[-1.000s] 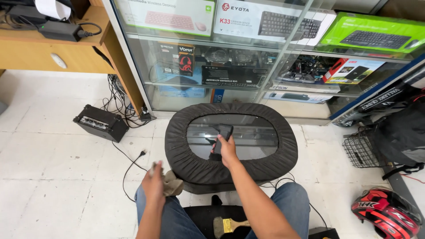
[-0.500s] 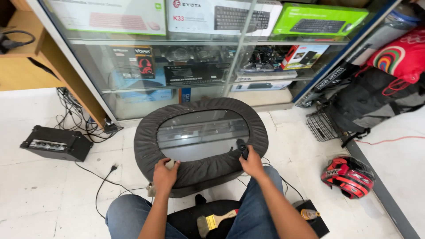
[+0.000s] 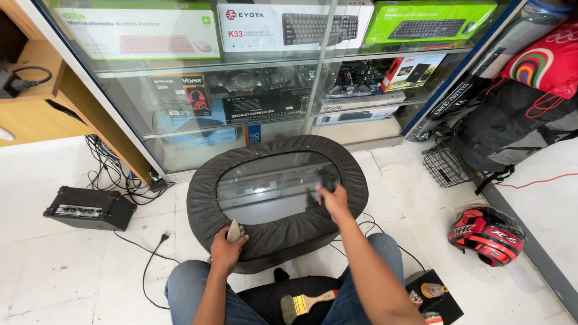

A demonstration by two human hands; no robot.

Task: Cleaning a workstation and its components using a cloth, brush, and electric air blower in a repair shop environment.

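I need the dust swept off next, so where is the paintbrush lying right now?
In the head view the paintbrush lies low in the middle, on the dark seat between the person's knees, just left of the right forearm.

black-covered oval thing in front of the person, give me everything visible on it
The oval thing lies on the white tile floor, glass face up, between the person's knees and a glass display cabinet. A wrinkled black fabric cover wraps its rim, leaving an oval grey reflective pane bare. The left hand grips the near rim with a pale cloth; the right hand presses a small dark object on the glass at the right. A cable runs past its right side.
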